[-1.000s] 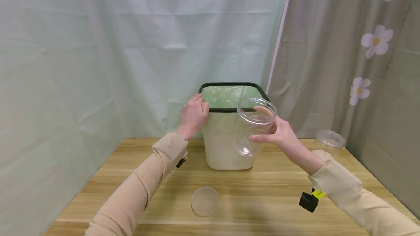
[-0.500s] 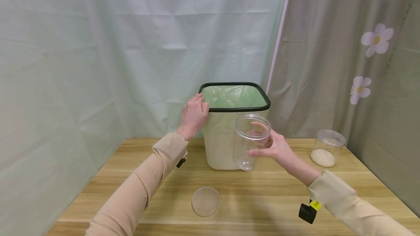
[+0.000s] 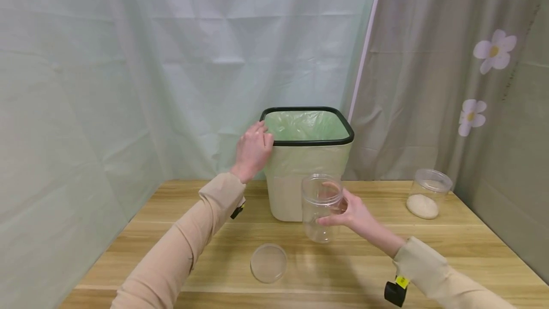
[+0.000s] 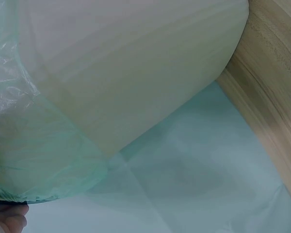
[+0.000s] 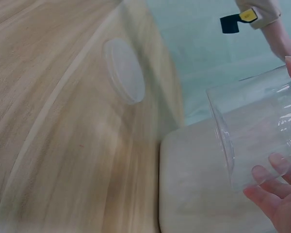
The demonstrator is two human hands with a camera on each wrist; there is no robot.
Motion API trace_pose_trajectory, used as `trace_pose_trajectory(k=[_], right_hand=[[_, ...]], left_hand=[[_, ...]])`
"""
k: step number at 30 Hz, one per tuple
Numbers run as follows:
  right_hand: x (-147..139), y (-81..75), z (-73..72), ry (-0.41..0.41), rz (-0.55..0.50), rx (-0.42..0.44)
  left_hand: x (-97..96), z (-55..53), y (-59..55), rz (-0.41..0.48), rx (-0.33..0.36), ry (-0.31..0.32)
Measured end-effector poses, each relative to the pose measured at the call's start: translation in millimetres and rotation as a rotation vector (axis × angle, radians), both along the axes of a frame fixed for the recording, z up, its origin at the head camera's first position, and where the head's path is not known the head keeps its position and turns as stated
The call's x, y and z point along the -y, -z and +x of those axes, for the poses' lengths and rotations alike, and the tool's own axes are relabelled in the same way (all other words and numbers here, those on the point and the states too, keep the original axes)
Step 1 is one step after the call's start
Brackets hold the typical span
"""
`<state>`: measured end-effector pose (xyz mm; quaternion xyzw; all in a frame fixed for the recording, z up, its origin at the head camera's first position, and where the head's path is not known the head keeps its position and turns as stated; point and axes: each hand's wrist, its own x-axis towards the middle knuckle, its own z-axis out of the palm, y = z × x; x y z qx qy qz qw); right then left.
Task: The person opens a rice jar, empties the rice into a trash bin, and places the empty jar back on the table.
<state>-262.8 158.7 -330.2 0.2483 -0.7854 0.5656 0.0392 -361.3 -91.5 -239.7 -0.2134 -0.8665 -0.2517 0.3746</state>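
Head view, jar [image 3: 320, 210] roughly upright, mouth up

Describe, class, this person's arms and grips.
Left sleeve and right sleeve are long and beige, with wide cuffs. Near the cuffs are a left black device and right black device, with yellow labels. Left grip and right grip have no gloves.

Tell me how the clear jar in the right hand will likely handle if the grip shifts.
The jar looks fairly stiff: its rim is evenly round despite the grip. It's probably light for its size, with clear, thin-looking walls and nothing visible inside. Those smooth, shiny sides might slip through the fingers.
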Motion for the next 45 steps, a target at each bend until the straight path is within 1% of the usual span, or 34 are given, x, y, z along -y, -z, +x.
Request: trace_pose_trajectory(k=[7, 16, 25, 31, 38, 45], right_hand=[[2.2, 8.2, -1.1, -0.009, -0.012, 0.003], [4.7, 25.2, -2.0, -0.09, 0.003, 0.025], [6.3, 36.8, -4.0, -0.117, 0.027, 0.028], [6.5, 42.0, -3.2, -0.141, 0.04, 0.06], [6.8, 47.8, -3.5, -0.164, 0.017, 0.098], [4.5, 52.4, -5.8, -0.168, 0.042, 0.105]], left_hand=[[-1.3, 0.9, -0.4, 0.009, -0.013, -0.002], [-2.2, 1.5, -0.1, 0.002, -0.014, 0.0], [-2.0, 3.1, 0.0, 0.003, -0.02, -0.007], [-2.3, 3.0, -0.6, -0.003, -0.032, -0.005], [-2.2, 2.9, -0.1, -0.007, -0.03, -0.006], [-2.2, 3.3, -0.8, -0.007, -0.027, -0.002]])
